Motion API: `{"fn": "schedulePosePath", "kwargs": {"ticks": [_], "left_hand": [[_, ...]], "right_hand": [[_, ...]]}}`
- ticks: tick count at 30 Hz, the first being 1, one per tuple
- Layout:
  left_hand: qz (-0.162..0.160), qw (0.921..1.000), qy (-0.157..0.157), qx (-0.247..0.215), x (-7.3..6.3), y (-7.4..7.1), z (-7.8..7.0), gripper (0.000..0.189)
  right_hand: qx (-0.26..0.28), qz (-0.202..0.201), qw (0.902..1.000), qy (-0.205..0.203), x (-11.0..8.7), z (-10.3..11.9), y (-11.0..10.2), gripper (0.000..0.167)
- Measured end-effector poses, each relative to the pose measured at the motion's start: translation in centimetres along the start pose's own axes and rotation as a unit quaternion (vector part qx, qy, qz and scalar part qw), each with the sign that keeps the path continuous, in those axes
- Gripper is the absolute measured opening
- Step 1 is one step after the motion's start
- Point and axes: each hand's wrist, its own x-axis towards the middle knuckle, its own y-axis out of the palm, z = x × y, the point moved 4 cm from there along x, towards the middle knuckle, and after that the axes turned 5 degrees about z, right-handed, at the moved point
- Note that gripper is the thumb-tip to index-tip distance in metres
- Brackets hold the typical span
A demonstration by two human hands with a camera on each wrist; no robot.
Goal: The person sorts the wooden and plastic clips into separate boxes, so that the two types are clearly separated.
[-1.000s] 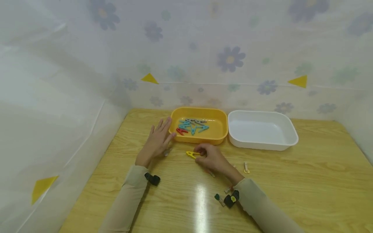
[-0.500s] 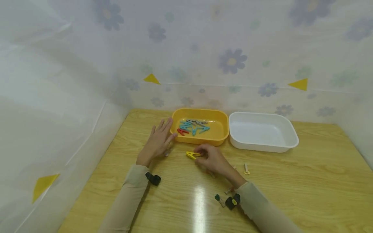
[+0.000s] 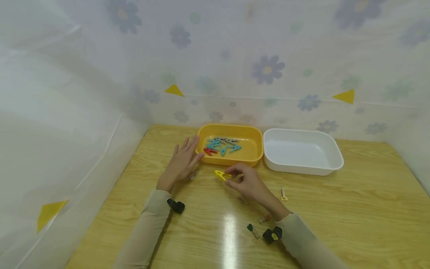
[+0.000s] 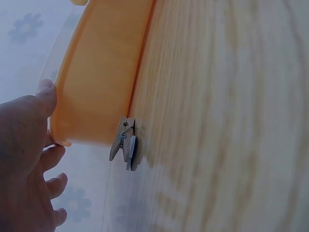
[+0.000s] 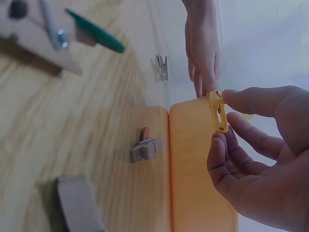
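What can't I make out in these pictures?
Head view: how many clips lie in the yellow tray; small, overlapping.
Left wrist view: the tray's inside, hidden by its wall; a yellow thing, cut off by the top edge.
Right wrist view: the green-tipped wooden peg, blurred and cut off by the left edge; a wooden piece, cut off by the bottom edge.

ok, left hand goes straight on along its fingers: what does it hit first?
The yellow tray: the left hand is right at its left end in the head view, seemingly touching the rim. Exact contact of each finger is hard to judge.
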Motion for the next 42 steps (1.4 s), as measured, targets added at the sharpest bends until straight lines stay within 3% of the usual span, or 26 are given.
{"fn": "schedulePosePath", "kwargs": {"ticks": [9,16,42], "left_hand": [[0.0,1.0,-0.002,-0.003,-0.1,-0.1,-0.1,0.071],[-0.002,1.0,0.001,-0.003,0.0,0.0,0.0,0.071],[-0.008,0.9999,0.003,-0.006,0.1,0.1,-0.1,0.072]], "right_hand": [[-0.008,-0.022,0.9993,-0.027,0.0,0.6,-1.6,0.026],[-0.032,-0.065,0.9961,-0.05,0.3,0.6,-3.3,0.027],[-0.071,-0.164,0.983,-0.04,1.6,-1.4,-6.5,0.029]]}}
